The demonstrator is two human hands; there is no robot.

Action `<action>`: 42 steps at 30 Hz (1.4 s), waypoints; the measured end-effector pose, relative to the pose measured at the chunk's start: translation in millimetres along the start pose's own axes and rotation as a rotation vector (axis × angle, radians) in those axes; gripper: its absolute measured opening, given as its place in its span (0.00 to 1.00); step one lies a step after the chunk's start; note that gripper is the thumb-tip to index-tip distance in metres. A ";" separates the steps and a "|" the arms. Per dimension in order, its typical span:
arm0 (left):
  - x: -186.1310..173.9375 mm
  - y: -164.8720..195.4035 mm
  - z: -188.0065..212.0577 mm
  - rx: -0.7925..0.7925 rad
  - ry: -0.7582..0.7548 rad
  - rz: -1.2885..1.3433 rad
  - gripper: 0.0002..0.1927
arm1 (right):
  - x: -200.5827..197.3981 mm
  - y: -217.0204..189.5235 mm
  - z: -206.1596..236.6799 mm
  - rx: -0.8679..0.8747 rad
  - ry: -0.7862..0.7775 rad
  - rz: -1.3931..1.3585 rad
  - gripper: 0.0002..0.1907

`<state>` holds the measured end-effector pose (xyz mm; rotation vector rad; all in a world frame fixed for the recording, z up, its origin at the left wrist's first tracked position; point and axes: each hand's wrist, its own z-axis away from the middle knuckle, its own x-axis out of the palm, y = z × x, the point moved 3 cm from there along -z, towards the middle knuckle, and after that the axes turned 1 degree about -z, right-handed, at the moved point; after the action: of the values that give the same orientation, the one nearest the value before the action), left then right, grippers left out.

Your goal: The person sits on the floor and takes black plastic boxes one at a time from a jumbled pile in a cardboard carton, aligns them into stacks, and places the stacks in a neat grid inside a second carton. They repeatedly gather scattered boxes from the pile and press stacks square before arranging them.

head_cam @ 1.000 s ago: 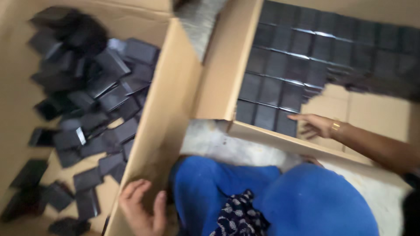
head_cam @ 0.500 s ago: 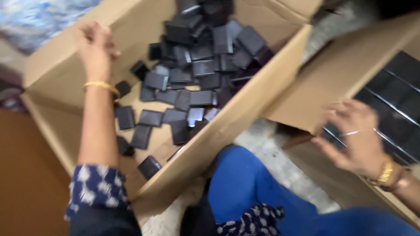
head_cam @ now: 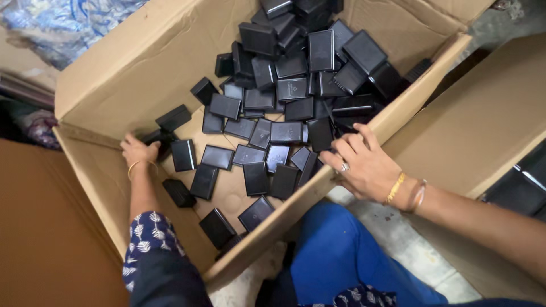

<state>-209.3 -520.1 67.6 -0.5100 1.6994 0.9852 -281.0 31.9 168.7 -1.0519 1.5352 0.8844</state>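
Your left hand [head_cam: 139,151] clamps a black case [head_cam: 161,136] at the cardboard box's [head_cam: 108,85] nine o'clock; your right hand [head_cam: 364,165], fingers spread, steadies the four o'clock wall.

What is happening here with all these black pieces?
A person sits over a large cardboard box full of loose small black cases. The left hand reaches a case by the box's wall. The right hand rests on the box's near edge. More cases lie in a second box at right.
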 end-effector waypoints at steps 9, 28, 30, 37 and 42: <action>35.3 -14.5 -34.8 0.036 0.064 -0.175 0.46 | 16.1 -1.5 -8.5 0.081 -0.009 -0.038 0.46; 84.8 -26.8 -13.3 -0.145 -0.378 0.272 0.48 | 23.0 -1.7 -10.2 0.092 -0.026 -0.057 0.53; 82.0 -20.8 -14.3 -0.010 -0.302 0.441 0.51 | 22.9 -2.2 -9.5 0.093 -0.035 -0.041 0.52; 76.6 10.2 -34.6 0.495 -0.193 -0.005 0.40 | 22.8 -2.1 -10.7 0.085 -0.051 -0.048 0.54; 88.5 33.2 -26.5 0.447 -0.113 -0.272 0.48 | 23.1 -2.2 -12.0 0.110 -0.052 -0.048 0.49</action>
<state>-280.2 -511.1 0.3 -0.3668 1.6319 0.4125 -285.0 15.9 148.5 -0.9750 1.4918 0.7799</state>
